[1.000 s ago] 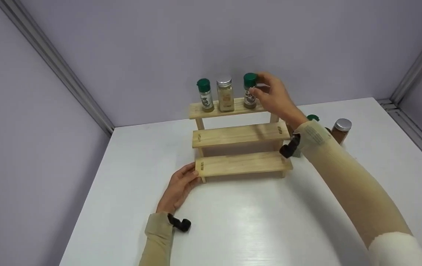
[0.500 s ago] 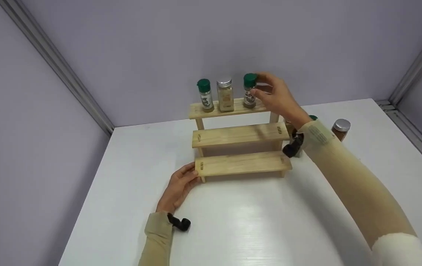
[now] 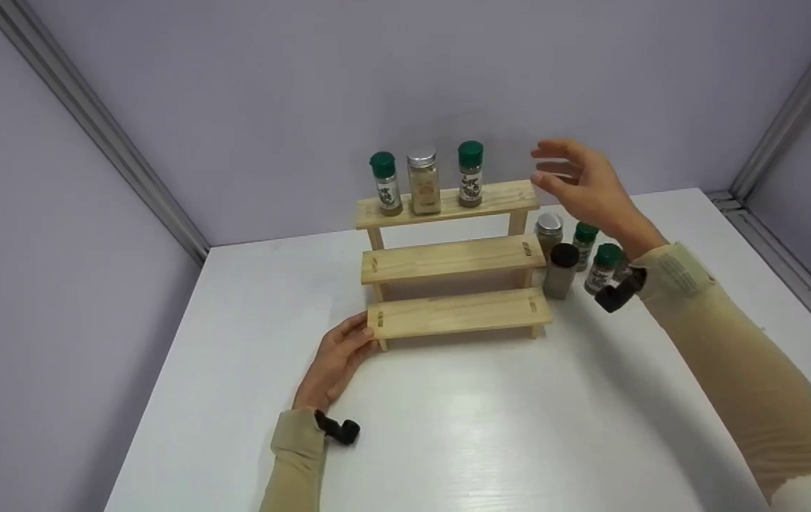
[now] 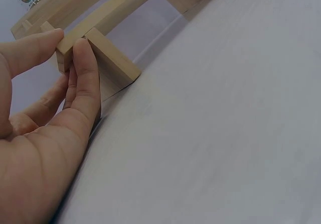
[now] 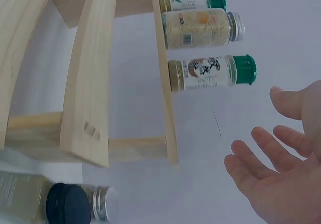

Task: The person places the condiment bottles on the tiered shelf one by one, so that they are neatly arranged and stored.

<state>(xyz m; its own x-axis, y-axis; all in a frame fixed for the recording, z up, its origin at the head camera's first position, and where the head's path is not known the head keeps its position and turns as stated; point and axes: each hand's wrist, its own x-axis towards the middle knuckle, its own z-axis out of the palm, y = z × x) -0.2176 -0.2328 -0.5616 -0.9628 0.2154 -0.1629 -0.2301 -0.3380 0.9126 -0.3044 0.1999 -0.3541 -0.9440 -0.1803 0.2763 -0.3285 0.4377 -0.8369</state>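
Observation:
A three-tier wooden spice rack [image 3: 451, 259] stands on the white table. My left hand [image 3: 334, 359] pinches the left end of its lowest shelf; in the left wrist view the thumb [image 4: 37, 50] and fingers lie on either side of that shelf corner. On the top shelf stand a green-capped spice jar [image 3: 387, 186] at the left, a silver-lidded spice jar [image 3: 424, 186] beside it, and another green-capped jar [image 3: 470, 178] to their right, all upright. Just right of the top shelf, my right hand [image 3: 583, 181] is in the air with its fingers spread, touching nothing.
Right of the rack, several more spice jars stand on the table: a black-lidded one [image 3: 560, 274], a silver-lidded one [image 3: 549, 231] and green-capped ones [image 3: 603, 269]. The right forearm passes over part of this group. A grey wall [image 3: 291, 128] rises behind the rack.
My right hand has let go of the right green-capped jar and moved away to the right. The jar stays upright on the top shelf. The left hand keeps its hold.

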